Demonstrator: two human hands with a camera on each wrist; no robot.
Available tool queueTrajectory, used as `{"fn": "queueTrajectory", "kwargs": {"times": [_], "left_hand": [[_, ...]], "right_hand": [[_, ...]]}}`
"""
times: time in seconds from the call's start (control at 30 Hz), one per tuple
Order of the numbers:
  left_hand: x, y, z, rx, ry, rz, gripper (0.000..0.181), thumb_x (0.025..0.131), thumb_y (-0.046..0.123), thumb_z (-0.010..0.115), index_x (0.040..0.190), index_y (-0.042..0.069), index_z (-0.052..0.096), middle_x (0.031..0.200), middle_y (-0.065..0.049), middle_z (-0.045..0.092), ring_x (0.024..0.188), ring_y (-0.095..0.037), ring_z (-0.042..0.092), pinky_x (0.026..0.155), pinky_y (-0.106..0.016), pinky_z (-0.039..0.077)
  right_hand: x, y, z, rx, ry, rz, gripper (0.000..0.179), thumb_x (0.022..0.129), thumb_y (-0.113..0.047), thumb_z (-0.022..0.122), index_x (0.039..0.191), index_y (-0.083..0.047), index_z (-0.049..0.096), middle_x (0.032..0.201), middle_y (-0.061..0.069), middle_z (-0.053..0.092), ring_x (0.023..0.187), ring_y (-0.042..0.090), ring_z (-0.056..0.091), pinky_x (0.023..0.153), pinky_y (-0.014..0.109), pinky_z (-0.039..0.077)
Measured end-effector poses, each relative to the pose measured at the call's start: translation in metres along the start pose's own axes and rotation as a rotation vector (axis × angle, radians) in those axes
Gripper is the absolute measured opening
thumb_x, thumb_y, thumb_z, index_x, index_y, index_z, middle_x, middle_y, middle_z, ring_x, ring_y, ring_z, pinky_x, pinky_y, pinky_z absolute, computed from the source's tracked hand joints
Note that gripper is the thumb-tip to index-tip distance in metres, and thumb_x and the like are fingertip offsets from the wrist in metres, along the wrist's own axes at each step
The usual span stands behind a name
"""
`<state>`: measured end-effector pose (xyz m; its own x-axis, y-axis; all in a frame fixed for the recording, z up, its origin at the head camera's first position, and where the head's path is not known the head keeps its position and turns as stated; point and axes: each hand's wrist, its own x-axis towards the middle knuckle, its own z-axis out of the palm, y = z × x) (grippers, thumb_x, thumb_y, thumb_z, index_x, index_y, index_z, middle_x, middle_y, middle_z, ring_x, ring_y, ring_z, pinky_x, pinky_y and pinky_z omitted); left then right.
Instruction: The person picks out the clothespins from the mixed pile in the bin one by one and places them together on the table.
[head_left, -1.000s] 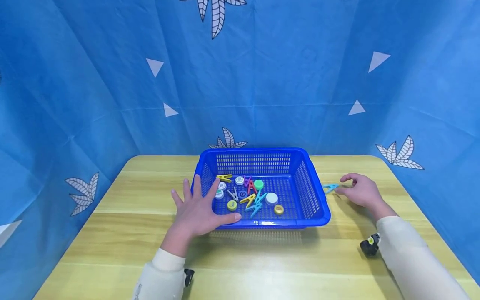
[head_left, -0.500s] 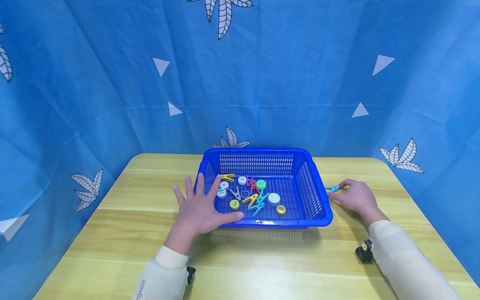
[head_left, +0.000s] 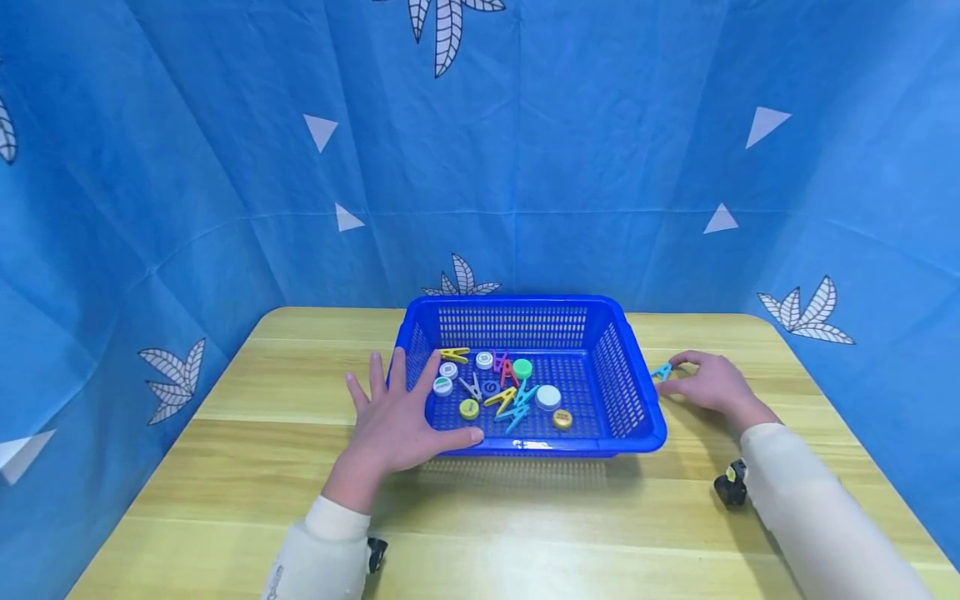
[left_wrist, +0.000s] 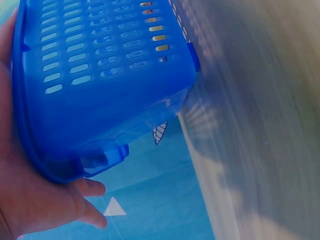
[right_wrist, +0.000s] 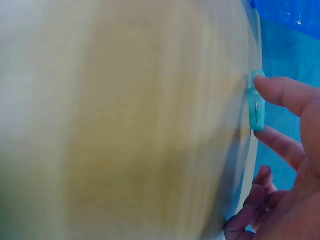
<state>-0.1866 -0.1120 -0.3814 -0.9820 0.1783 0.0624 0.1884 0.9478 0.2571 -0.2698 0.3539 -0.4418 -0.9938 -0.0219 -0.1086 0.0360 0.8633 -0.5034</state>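
My left hand [head_left: 393,425] spreads over the left front corner of a blue plastic basket [head_left: 558,447], fingers straight and thumb along the front rim. The left wrist view has this hand [left_wrist: 35,200] against the outside of the rim, near the basket's side [left_wrist: 115,100]. Just right of the basket, my right hand [head_left: 708,383] pinches a light blue clothespin [head_left: 662,372] between thumb and index finger. In the right wrist view, the thumb and a finger sit at opposite ends of the clothespin [right_wrist: 256,107], close over the table.
Inside the basket lie several clothespins, including a red one [head_left: 509,373] and a yellow one [head_left: 501,401]. Bottle caps share its floor, among them a green cap [head_left: 522,368] and a large white cap [head_left: 548,397]. A blue curtain [head_left: 525,167] hangs behind the wooden table [head_left: 525,525].
My right hand has closed in on the light blue clothespin, which now stands tilted between thumb and finger. The left hand stays at the basket corner. The head view shifted slightly.
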Motion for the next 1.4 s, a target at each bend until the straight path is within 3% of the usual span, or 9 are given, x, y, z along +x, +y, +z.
{"fn": "queueTrajectory", "kwargs": {"times": [0.23, 0.53, 0.77, 1.1, 1.3, 1.4], "left_hand": [[-0.001, 0.001, 0.003, 0.004, 0.016, 0.001, 0.129, 0.057, 0.102, 0.043, 0.161, 0.026, 0.025, 0.163, -0.024, 0.006, 0.143, -0.053, -0.015, 0.102, -0.069, -0.021], [-0.002, 0.001, 0.004, -0.015, 0.022, 0.0, 0.125, 0.06, 0.098, 0.051, 0.16, 0.026, 0.026, 0.164, -0.024, 0.005, 0.143, -0.052, -0.016, 0.102, -0.068, -0.022], [-0.004, -0.001, 0.006, -0.016, 0.013, -0.002, 0.127, 0.059, 0.1, 0.047, 0.16, 0.026, 0.027, 0.164, -0.023, 0.005, 0.143, -0.053, -0.016, 0.104, -0.072, -0.015], [-0.003, -0.002, 0.007, -0.016, 0.013, -0.002, 0.128, 0.058, 0.102, 0.044, 0.16, 0.026, 0.027, 0.164, -0.023, 0.005, 0.143, -0.053, -0.015, 0.104, -0.074, -0.013], [-0.001, -0.002, 0.005, -0.018, 0.007, -0.012, 0.128, 0.058, 0.101, 0.044, 0.16, 0.026, 0.025, 0.164, -0.023, 0.003, 0.143, -0.052, -0.016, 0.103, -0.072, -0.017], [0.0, -0.003, 0.005, -0.023, 0.008, -0.015, 0.128, 0.058, 0.101, 0.045, 0.16, 0.026, 0.026, 0.164, -0.023, 0.003, 0.144, -0.052, -0.016, 0.103, -0.071, -0.018]], "right_hand": [[0.009, 0.006, -0.012, -0.003, -0.076, -0.088, 0.07, 0.084, -0.041, 0.077, 0.136, 0.001, 0.056, 0.131, 0.037, 0.052, 0.113, 0.053, 0.052, 0.091, 0.066, 0.042], [0.02, 0.011, -0.015, 0.032, -0.192, -0.124, 0.066, 0.086, -0.032, 0.077, 0.139, 0.0, 0.054, 0.136, 0.04, 0.046, 0.12, 0.061, 0.043, 0.096, 0.069, 0.037], [0.018, 0.011, -0.018, 0.025, -0.234, -0.144, 0.068, 0.088, -0.036, 0.076, 0.141, -0.001, 0.052, 0.138, 0.041, 0.043, 0.122, 0.063, 0.04, 0.095, 0.071, 0.036], [0.008, 0.012, -0.035, 0.096, -0.169, -0.094, 0.072, 0.091, -0.043, 0.072, 0.145, -0.004, 0.047, 0.138, 0.035, 0.041, 0.114, 0.045, 0.045, 0.088, 0.061, 0.042], [0.006, -0.005, -0.051, 0.091, -0.085, -0.119, 0.071, 0.09, -0.048, 0.073, 0.142, -0.005, 0.051, 0.135, 0.028, 0.044, 0.111, 0.041, 0.042, 0.079, 0.049, 0.043], [0.004, -0.017, -0.059, 0.079, -0.063, -0.139, 0.072, 0.089, -0.052, 0.071, 0.142, -0.007, 0.051, 0.137, 0.028, 0.042, 0.117, 0.045, 0.04, 0.079, 0.052, 0.045]]}}
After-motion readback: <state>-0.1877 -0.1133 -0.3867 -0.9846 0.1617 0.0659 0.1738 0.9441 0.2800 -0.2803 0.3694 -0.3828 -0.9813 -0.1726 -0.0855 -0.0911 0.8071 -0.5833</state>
